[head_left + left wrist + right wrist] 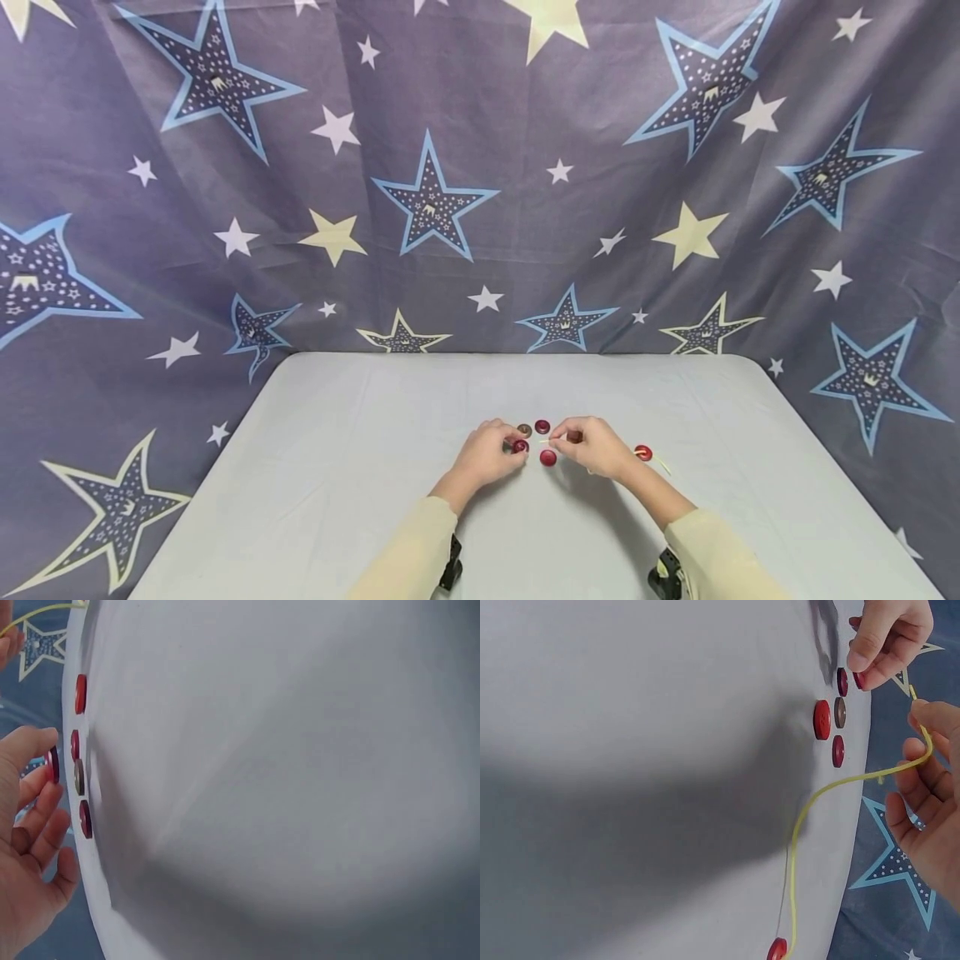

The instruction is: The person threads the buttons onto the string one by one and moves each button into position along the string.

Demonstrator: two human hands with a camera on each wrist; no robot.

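Observation:
My left hand (483, 457) pinches a dark red button (52, 765) between thumb and finger, raised off the table. With its thumb and fingertips, my right hand (596, 447) pinches a yellow cord (793, 859) close to one end. The short tip of that cord points toward the held button, apart from it. The cord's far end runs down to a bright red button (642, 452) lying on the table to the right. Between the hands, in the head view, lie a red button (548, 458), a brown button (524, 431) and a dark red button (542, 427).
Another dark button (574, 436) lies partly hidden behind the right hand's fingers. Everything lies on a white-covered table (337, 467). A star-patterned curtain (450, 292) hangs behind its far edge and along both sides.

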